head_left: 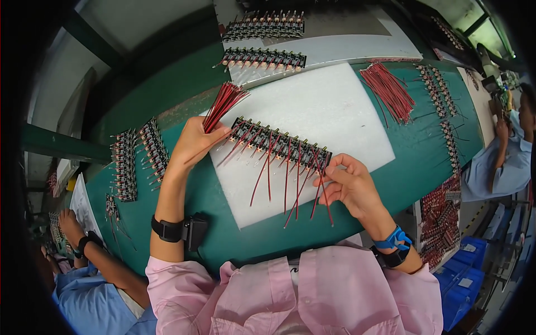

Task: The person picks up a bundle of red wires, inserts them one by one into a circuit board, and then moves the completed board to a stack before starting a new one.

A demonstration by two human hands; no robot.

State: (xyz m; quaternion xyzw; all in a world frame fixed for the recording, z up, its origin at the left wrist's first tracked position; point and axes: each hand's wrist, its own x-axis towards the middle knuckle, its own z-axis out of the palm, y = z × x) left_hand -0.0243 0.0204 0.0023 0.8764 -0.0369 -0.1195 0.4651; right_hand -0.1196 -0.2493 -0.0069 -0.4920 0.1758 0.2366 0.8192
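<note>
My left hand (192,142) is closed round a bundle of thin red and black wires (224,103), whose ends fan out above the fist. Its thumb and fingertips reach the left end of a long strip of small circuit boards (279,142). The strip tilts down to the right above a white foam sheet (335,100). Several red and black wires dangle from its lower edge. At the strip's right end, my right hand (354,187) pinches with thumb and forefinger, the other fingers curled below. Exactly what sits between those fingertips is partly hidden.
More wires (389,92) lie loose on the green table (357,215) at the right. Board strips (263,58) stand at the back, with further strips (124,164) on the left and others (441,106) far right. Co-workers in blue sit on both sides; blue bins (460,279) stand lower right.
</note>
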